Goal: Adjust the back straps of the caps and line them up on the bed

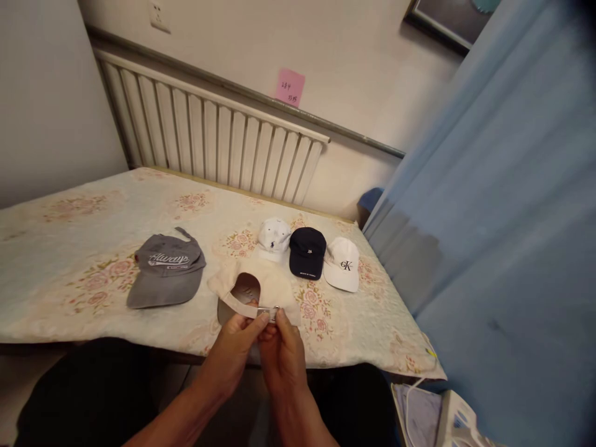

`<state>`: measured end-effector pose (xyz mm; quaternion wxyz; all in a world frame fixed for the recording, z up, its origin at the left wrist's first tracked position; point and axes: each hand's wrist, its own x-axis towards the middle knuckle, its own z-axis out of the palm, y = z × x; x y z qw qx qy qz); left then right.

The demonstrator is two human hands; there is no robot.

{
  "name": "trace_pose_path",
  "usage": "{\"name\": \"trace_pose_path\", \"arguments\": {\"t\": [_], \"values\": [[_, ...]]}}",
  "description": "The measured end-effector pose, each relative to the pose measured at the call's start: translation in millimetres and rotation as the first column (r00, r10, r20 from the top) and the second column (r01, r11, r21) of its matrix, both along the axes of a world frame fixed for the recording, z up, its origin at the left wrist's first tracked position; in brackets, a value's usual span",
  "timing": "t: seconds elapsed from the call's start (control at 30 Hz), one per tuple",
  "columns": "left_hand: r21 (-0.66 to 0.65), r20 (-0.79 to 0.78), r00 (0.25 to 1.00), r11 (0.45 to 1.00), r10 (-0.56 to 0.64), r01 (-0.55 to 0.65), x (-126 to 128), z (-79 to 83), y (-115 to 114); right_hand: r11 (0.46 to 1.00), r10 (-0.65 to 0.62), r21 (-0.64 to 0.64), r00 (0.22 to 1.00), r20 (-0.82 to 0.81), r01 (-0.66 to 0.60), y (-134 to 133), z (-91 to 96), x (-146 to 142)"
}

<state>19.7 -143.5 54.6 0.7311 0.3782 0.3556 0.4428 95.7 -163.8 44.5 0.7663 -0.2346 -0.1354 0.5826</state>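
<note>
Between my hands, near the front edge of the bed, is a cream baseball cap [277,285] with its back strap turned toward me. Its brown brim [246,290] shows through the strap opening. My left hand [235,344] pinches the strap beside a metal buckle [264,312]. At the buckle's right side, the thumb and fingers of my right hand [284,347] are closed on the strap. A grey cap [170,270] with white lettering lies to the left. Beyond the cream cap, a white cap [274,237], a black cap [307,251] and another white cap [343,264] form a row.
The bed has a flowered cover [107,205]. A radiator [209,130] runs along the wall behind it, with a pink note [290,87] above. A blue curtain [488,217] hangs at the right. White items [459,416] stand low by the bed's right corner.
</note>
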Motion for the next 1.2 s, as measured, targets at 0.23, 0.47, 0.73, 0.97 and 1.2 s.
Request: {"name": "trace_pose_path", "arguments": {"t": [0.23, 0.47, 0.73, 0.97, 1.2], "values": [[0.065, 0.022, 0.999, 0.997, 0.042, -0.044, 1, 2.0, 0, 0.998, 0.001, -0.070, 0.999, -0.047, -0.004, 5, 3.3, 4], [0.134, 0.084, 0.996, 0.990, 0.029, -0.041, 2, 9.2, -1, 0.996, 0.052, -0.064, 0.998, -0.038, -0.055, 6, 19.4, 15], [0.104, 0.125, 0.992, 0.994, -0.029, 0.016, 5, 20.8, 1, 0.998, 0.030, -0.045, 0.998, -0.053, -0.032, 7, 29.7, 19], [0.080, 0.175, 0.984, 0.997, -0.025, 0.011, -1, 15.6, 1, 0.993, 0.094, -0.066, 0.996, -0.008, -0.094, 11, 25.2, 17], [-0.023, 0.233, 0.971, 0.999, 0.054, -0.049, -8, 8.8, 7, 0.988, -0.140, -0.082, 0.987, -0.079, 0.134, 16, 26.1, 31]]}}
